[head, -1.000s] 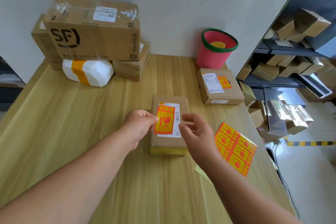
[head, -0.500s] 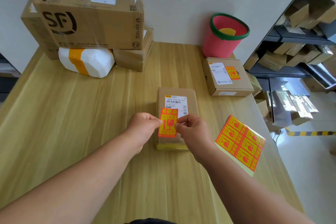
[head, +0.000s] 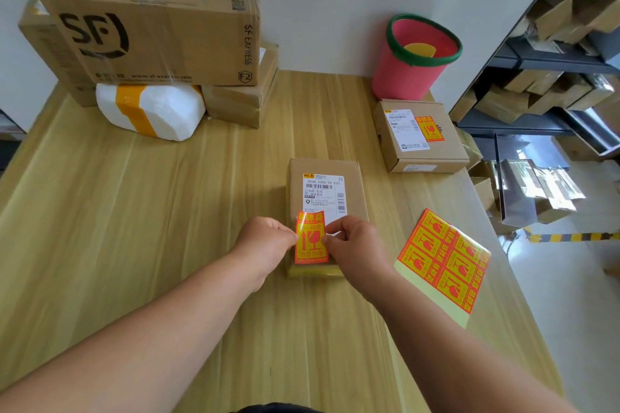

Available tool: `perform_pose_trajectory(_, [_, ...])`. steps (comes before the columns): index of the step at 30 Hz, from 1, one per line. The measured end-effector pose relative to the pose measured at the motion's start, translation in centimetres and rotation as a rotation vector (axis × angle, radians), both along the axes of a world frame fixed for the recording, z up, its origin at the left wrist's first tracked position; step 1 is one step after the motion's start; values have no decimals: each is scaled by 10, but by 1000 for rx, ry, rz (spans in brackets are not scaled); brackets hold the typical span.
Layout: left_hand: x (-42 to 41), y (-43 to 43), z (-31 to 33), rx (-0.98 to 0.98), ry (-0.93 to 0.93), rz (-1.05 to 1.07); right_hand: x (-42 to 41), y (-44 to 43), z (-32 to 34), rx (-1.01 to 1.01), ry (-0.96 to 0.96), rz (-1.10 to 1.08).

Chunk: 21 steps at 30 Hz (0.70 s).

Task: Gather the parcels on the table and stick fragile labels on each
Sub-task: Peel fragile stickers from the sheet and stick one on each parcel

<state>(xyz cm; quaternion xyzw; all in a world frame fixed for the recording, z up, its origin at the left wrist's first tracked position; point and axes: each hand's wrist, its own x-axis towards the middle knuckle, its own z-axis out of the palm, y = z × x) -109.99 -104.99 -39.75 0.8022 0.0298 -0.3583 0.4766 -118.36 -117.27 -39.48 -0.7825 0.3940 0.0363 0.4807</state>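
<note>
I have the orange-and-yellow fragile sticker (head: 311,238) pinched by its side edges, left hand (head: 265,243) and right hand (head: 355,250), over the near end of the small brown cardboard parcel (head: 327,191) mid-table. I'd lay one edge first, smoothing flat, clear of the barcode.

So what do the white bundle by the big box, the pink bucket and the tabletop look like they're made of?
White bundle: probably foam wrap, matte and lumpy, with a band of orange tape.
Pink bucket: seems moulded plastic, smooth pink walls and a green rim.
Tabletop: pale wood or wood-look laminate; long grain lines and a light sheen, so I can't tell which.
</note>
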Motion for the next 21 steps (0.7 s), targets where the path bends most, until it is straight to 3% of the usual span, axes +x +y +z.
perform_pose_trajectory(21, [-4,0,-5,32,-71,7,1,0,-6,-196,78,143])
